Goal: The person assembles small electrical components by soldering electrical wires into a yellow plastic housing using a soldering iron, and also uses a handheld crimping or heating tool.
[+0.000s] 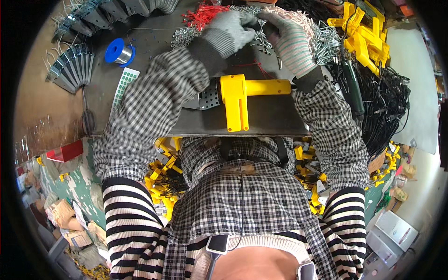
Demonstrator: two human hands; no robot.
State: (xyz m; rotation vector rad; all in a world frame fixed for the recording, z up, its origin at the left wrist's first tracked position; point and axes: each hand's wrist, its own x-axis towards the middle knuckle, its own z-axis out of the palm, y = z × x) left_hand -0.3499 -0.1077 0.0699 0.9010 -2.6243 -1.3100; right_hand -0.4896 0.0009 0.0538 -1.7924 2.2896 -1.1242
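My left hand point(228, 31), in a grey glove, reaches to the back of the dark work table with its fingers curled together. Close beside it, my right hand point(291, 46) in a pale striped glove also has its fingers bent in a pinch. Whatever is between the fingertips is too small to see. Small screws point(262, 44) lie beneath the fingers. Nearer me, a yellow T-shaped plastic tool body point(235, 95) lies on the table, untouched, with a perforated metal plate point(208, 99) at its left. Thin red wires point(255, 66) lie behind it.
Around my hands are piles of red pieces point(201, 16), pale pink pieces point(301, 22) and long screws point(326, 44). A blue wire spool point(120, 52) and sticker sheet point(123, 88) lie left. Yellow plastic parts point(366, 39), a dark-green-handled tool point(353, 91) and black cables point(385, 107) crowd the right.
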